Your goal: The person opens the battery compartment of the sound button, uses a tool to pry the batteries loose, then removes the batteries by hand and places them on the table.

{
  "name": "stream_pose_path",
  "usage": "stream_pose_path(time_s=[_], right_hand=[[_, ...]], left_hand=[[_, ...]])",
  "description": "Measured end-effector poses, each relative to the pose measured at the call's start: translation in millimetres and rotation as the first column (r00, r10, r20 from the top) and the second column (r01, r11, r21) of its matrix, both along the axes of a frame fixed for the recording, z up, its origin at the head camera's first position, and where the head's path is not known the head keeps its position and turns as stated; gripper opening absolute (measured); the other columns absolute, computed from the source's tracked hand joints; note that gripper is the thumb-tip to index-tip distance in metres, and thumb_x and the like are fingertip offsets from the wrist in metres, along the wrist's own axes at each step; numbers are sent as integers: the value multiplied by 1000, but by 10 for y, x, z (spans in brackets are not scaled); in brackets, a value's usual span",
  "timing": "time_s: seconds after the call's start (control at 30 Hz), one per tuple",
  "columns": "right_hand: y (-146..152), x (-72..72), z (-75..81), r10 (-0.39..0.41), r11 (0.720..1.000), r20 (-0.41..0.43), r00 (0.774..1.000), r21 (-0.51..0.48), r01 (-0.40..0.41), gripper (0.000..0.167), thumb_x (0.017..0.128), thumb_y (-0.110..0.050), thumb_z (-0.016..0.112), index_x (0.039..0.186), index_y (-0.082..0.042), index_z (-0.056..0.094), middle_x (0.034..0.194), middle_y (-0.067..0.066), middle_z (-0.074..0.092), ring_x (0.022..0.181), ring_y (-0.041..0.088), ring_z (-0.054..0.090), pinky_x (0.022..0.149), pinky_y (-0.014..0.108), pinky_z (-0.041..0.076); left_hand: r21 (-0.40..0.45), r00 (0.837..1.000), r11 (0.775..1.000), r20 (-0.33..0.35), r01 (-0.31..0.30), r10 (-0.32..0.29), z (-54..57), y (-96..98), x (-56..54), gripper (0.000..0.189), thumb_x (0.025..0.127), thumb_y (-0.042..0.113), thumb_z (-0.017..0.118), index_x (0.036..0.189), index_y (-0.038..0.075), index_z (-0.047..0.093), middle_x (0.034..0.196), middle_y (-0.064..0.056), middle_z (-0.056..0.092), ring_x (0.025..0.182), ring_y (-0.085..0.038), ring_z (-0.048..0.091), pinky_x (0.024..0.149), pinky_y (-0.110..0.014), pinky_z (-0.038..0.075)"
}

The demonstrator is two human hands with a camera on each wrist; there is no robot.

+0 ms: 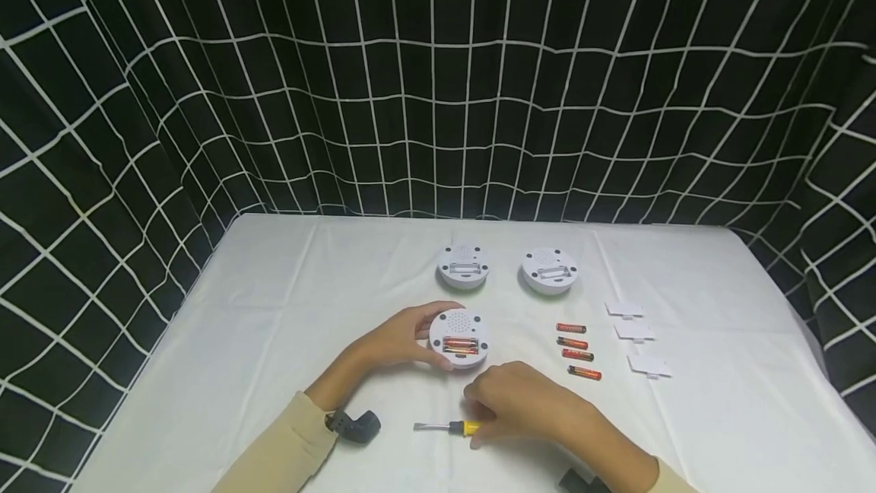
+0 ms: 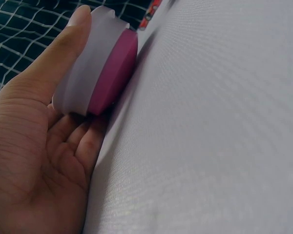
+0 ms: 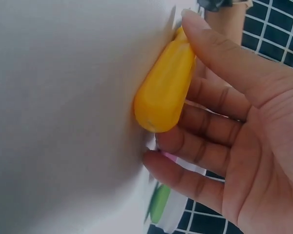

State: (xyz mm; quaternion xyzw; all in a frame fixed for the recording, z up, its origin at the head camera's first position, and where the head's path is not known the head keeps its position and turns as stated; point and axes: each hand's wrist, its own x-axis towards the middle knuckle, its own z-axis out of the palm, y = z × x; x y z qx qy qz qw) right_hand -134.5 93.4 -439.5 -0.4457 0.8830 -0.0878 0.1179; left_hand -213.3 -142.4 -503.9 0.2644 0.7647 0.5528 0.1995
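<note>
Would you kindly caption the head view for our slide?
The left hand holds a round white device with two batteries exposed; the right hand curls around a yellow-handled screwdriver.

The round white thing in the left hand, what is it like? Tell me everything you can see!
The round white thing looks like smooth plastic, with a pink part underneath. Its white side faces up and has lots of tiny holes, four dark round pads and an uncovered compartment. Two red-orange batteries lie side by side in there. The left hand holds it from the side, its thumb against the white body. The pink part faces down toward the white cloth.
</note>
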Motion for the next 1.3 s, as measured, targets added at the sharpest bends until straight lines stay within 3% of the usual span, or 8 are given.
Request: stream_pose_path(time_s=[0.5,0.67,0.8,0.9,1.13,1.3], right_hand=[[-21,29,-31,27,999,1,1000,-22,-27,34,83,-25,81,70,-23,50,60,-17,40,57,2,39,56,22,37],[-25,7,-12,2,993,-23,1000,-115,-5,33,89,-25,77,70,-24,51,56,-16,34,53,1,32,52,21,31],[5,-26,56,-34,982,-62,998,-189,22,22,90,-25,76,77,-24,58,56,-16,33,53,0,31,52,20,30],[44,-54,114,-60,971,-103,993,-238,34,13,89,-24,77,86,-22,65,59,-18,38,53,-1,34,52,19,32],[132,-103,233,-97,949,-181,979,-314,35,12,90,-26,77,89,-19,67,64,-18,51,55,-1,41,51,17,37],[177,-113,295,-118,941,-210,971,-337,42,11,91,-25,76,90,-18,67,68,-17,56,56,-1,44,51,17,39]], left_hand=[[-4,1000,1000,7,4,-4,-23,-12,7,89,74,16,92,151,22,47,143,7,58,134,-9,52,114,-28,40],[22,1000,1000,11,13,-14,-24,-14,3,88,75,13,91,151,20,47,143,5,58,134,-11,53,113,-27,42],[35,999,999,26,20,-21,-20,-4,-5,89,75,12,90,151,21,46,143,3,59,133,-12,54,111,-28,44],[29,999,999,31,23,-23,-21,-4,-15,90,75,11,90,152,22,45,143,3,59,132,-12,55,110,-27,45],[31,999,999,-11,44,-43,-29,-7,-28,88,77,5,88,153,14,44,146,-3,56,133,-16,55,108,-27,48],[31,999,999,17,34,-34,-13,-6,-10,88,76,10,90,151,19,46,143,3,58,130,-12,56,108,-28,48]])
